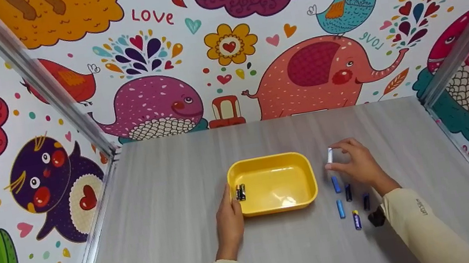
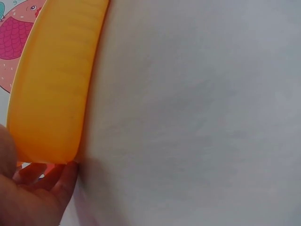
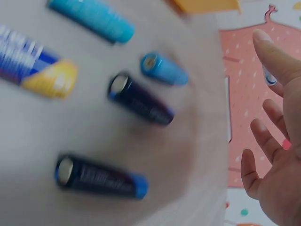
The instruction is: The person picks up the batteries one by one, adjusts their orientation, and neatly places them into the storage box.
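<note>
A yellow rectangular container (image 1: 276, 208) sits on the table, with a few black batteries (image 1: 242, 192) at the left end inside it. My left hand (image 1: 229, 220) grips that end; in the left wrist view its fingers touch the container's outer wall (image 2: 51, 89). Right of the container, my right hand (image 1: 359, 165) pinches a white battery (image 1: 330, 155) between thumb and fingers; the right wrist view shows just its end beyond the thumb. Below that hand lie a blue battery (image 1: 336, 184), a light-blue one (image 1: 341, 209), two dark ones (image 3: 141, 100) and a purple-and-yellow one (image 1: 357, 220).
The grey wood-grain table (image 1: 169, 195) meets a wall printed with cartoon animals (image 1: 311, 76) at the back. Metal posts (image 1: 67, 102) rise at the table's far corners, and a metal edge runs along the left side.
</note>
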A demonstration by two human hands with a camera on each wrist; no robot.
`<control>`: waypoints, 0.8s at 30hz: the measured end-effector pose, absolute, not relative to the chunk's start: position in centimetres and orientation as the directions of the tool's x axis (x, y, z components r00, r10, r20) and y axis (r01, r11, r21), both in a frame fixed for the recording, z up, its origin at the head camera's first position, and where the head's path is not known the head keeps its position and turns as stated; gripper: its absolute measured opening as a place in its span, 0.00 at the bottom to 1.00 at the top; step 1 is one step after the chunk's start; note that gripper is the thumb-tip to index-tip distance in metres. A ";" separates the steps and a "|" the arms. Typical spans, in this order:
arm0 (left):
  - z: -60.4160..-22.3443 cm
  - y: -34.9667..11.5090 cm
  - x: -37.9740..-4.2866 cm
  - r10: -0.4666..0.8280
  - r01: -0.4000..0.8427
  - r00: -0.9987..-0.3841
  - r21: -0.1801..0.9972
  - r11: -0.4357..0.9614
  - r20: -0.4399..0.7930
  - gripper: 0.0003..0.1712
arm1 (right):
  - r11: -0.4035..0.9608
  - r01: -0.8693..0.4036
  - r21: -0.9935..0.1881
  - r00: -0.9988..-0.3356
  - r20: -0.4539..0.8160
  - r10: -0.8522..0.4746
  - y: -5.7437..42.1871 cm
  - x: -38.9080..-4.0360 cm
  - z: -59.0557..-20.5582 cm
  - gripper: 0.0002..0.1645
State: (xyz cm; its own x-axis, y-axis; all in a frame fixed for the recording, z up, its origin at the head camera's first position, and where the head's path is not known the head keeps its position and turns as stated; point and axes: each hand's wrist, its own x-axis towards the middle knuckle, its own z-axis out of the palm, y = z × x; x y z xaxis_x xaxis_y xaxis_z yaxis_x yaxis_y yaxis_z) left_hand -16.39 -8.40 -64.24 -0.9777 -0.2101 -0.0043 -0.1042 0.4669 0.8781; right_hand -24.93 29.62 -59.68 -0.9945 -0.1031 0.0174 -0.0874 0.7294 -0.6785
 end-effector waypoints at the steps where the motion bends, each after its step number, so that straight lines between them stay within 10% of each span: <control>1: -64.2 -8.4 -16.4 -0.210 -0.108 -0.978 0.880 0.463 -0.009 0.31 | 0.726 -0.098 -0.681 -0.994 0.025 -0.110 29.3 -24.9 -59.5 0.40; 24: -64.3 -8.5 -16.5 -0.210 -0.108 -0.978 0.885 0.452 -0.012 0.31 | 0.590 -0.278 -0.758 -0.958 0.173 -0.228 21.6 -25.1 -58.0 0.34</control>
State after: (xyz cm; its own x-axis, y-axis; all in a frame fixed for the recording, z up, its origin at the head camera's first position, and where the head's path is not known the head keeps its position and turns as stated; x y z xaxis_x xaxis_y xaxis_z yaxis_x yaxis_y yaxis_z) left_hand -16.54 -8.47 -64.34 -0.9777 -0.2098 -0.0119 -0.1078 0.4523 0.8853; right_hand -25.08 21.62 -58.04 -0.9581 -0.2279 0.1733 -0.2775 0.5902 -0.7581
